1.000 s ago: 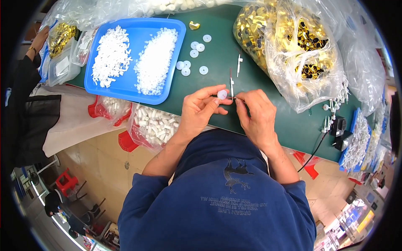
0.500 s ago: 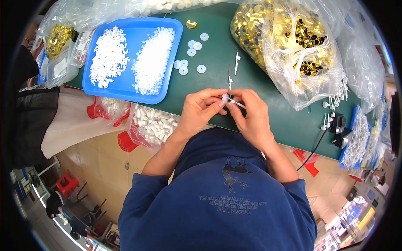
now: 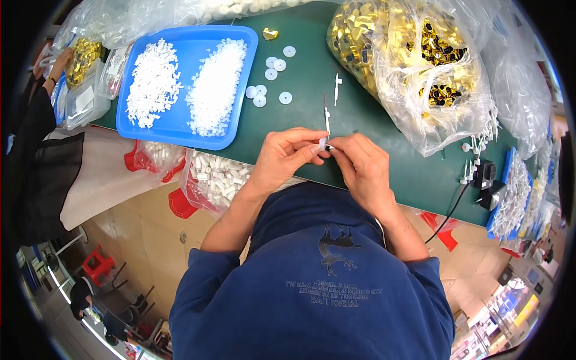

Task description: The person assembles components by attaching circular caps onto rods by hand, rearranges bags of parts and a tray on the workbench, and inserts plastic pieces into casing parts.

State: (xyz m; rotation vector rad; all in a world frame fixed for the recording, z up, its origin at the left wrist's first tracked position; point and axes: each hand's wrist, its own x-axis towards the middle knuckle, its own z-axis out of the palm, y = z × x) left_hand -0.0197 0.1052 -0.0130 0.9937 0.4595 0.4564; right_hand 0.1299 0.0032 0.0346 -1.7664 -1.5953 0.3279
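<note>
Near the table's front edge, my left hand (image 3: pixel 291 155) is closed in a pinch on a small translucent white disc (image 3: pixel 323 144). Against it, my right hand (image 3: pixel 365 168) has its thumb and fingers pressed together, and a tiny dark end shows at their tips; what they hold is mostly hidden. Just beyond my fingertips lies a thin white stick-like part (image 3: pixel 327 119) with a reddish wire end. A similar white part (image 3: pixel 336 89) lies farther off. Several loose translucent discs (image 3: pixel 271 74) and one gold cap-like piece (image 3: pixel 270 34) are on the green table (image 3: pixel 300 120).
A blue tray (image 3: pixel 231 135) with two piles of small white pieces stands left. At right are a big clear bag of gold pieces (image 3: pixel 354 54), small black boxes (image 3: pixel 489 193) with a cable, and a tray of white parts (image 3: pixel 513 192). Another person's hand (image 3: pixel 62 60) is far left.
The white stick-like piece that stuck out between my right fingers is now hidden, and a dark tip shows instead. At far left another person's hand has reached to a bag of gold pieces.
</note>
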